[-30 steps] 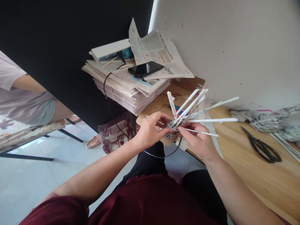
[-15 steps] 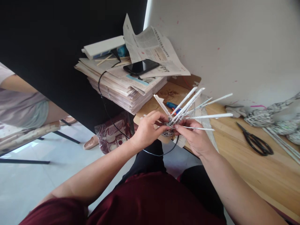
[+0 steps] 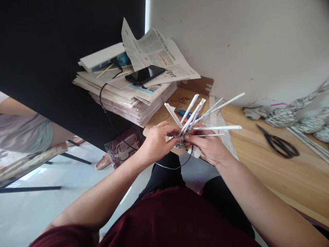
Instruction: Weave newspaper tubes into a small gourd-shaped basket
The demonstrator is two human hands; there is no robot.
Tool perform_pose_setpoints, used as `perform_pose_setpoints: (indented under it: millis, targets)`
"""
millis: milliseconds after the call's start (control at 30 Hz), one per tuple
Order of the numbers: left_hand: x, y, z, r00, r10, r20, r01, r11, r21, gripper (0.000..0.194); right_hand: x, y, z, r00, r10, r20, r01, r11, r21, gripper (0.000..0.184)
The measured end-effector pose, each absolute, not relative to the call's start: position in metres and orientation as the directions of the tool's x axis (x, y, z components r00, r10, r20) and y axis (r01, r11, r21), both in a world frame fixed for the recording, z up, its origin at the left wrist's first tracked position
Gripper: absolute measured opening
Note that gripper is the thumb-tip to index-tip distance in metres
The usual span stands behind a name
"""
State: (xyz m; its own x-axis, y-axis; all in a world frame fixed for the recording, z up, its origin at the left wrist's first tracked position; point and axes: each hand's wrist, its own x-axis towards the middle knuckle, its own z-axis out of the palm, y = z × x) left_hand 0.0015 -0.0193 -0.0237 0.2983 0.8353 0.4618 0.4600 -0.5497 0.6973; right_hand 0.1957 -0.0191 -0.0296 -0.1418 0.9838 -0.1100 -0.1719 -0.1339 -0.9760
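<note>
Tabletop point(image 3: 246, 145) bears scissors point(image 3: 279, 142), newspapers point(image 3: 144, 103); left hand point(image 3: 156, 142) and right hand point(image 3: 209, 145) closely pinch paper weave point(image 3: 177, 142).

Newspaper sheet point(image 3: 158, 51) — headline & sm. print visible, but too blurry to read.

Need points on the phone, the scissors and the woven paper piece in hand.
Phone point(image 3: 145, 74): head view, middle of its dark screen.
Scissors point(image 3: 269, 138): head view, near the pivot, between blades and handles.
Woven paper piece point(image 3: 180, 142): head view, woven base below the fingertips.
</note>
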Motion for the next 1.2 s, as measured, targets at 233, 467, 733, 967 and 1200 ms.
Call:
perform_pose_setpoints:
  millis: [233,467,733,967,1200]
  targets:
    - [0.003,-0.020,-0.015,0.328,0.812,0.483,0.550,-0.579,0.601,0.011,0.195,-0.019,-0.029,-0.151,0.984,-0.090,-0.147,-0.113,-0.983,0.037]
    - [0.001,-0.018,-0.012,0.369,0.807,0.461,0.609,-0.585,0.536,0.014,0.200,-0.019,-0.028,-0.202,0.974,-0.106,-0.128,-0.133,-0.983,0.031]
    - [0.003,-0.018,-0.009,0.374,0.826,0.421,0.587,-0.562,0.582,0.007,0.192,-0.019,-0.031,-0.164,0.985,-0.053,-0.057,-0.063,-0.996,0.026]
    - [0.002,-0.017,-0.010,0.384,0.831,0.402,0.575,-0.556,0.600,0.006,0.194,-0.017,-0.035,-0.150,0.988,-0.046,-0.020,-0.049,-0.999,0.026]
    - [0.002,-0.010,0.003,0.442,0.832,0.335,0.616,-0.553,0.561,0.007,0.197,-0.018,-0.032,-0.173,0.983,-0.057,-0.122,-0.079,-0.989,0.031]
